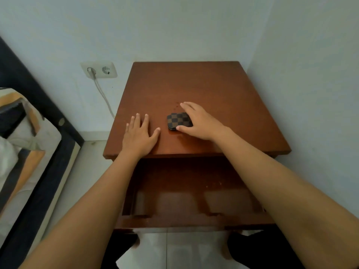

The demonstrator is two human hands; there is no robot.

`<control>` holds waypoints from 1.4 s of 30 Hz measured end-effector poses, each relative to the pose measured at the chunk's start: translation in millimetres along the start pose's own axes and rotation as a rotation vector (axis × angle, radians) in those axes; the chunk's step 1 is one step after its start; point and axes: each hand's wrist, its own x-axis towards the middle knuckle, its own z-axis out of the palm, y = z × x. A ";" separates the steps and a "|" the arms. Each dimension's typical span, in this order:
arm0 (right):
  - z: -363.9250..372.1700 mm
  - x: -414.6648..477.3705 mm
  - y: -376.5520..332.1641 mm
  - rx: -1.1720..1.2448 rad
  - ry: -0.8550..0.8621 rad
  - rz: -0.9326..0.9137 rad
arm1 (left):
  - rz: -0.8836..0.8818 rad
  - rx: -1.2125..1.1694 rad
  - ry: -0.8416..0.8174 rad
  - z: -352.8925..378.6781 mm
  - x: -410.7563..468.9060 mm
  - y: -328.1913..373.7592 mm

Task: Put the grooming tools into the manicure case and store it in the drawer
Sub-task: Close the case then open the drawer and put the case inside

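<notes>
The manicure case (179,120), closed at frame centre on the nightstand top (213,90), is clasped between the right hand (198,121) thumb and fingers. Left hand (138,135) lies flat, fingers spread. Packing appears complete (no loose tools visible); remaining: place it in the open drawer (190,191) below.

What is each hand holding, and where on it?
The right hand grips the checkered case by its right side, thumb in front. The left hand lies flat, holding nothing.
</notes>
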 end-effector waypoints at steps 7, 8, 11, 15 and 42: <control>30.5 11.6 4.3 -0.127 0.041 -0.084 | 0.014 0.056 0.054 11.2 0.8 -4.9; 32.5 8.4 4.1 -0.128 0.061 -0.086 | 0.013 0.059 0.055 11.2 1.2 -4.7; 35.1 -9.3 -1.1 -0.131 0.085 -0.090 | 0.012 0.059 0.050 11.4 0.2 -4.0; 40.1 -56.3 -13.5 -0.182 0.137 -0.104 | 0.019 0.032 0.045 9.6 -1.9 -5.2; 107.9 -89.5 10.9 0.012 -0.537 0.226 | 0.066 -0.003 0.075 10.1 -17.7 -4.2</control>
